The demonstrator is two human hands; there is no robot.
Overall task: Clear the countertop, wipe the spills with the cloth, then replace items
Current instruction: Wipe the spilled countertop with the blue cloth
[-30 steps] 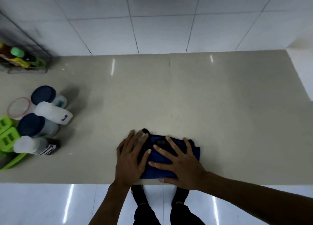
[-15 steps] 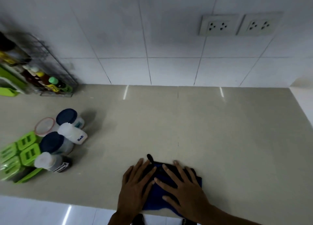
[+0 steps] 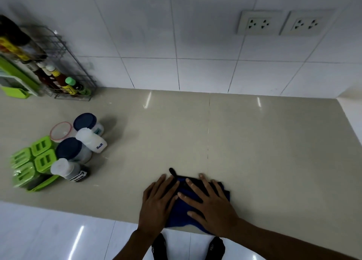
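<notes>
A folded blue cloth [image 3: 179, 212] with a black loop lies at the front edge of the beige countertop [image 3: 254, 152]. My left hand [image 3: 156, 203] rests flat on its left part, fingers spread. My right hand [image 3: 209, 203] lies flat on its right part, fingers spread too. Neither hand grips the cloth. A cluster of containers stands at the left: a white salt shaker [image 3: 91, 140], two jars with dark blue lids [image 3: 85, 121] [image 3: 69, 149], a clear tub with a pink rim [image 3: 61, 131], a white-capped dark bottle [image 3: 68, 170] and green lidded boxes [image 3: 31, 161].
A wire rack [image 3: 64, 71] with sauce bottles stands against the tiled wall at the back left, beside a green holder [image 3: 15, 81]. Two wall sockets [image 3: 258, 23] sit at the upper right. The counter ends at a white wall on the right. My feet show on the floor below.
The camera has tilted up, so the wall, sockets and rack came into view. Both hands stay flat on the cloth in about the same place.
</notes>
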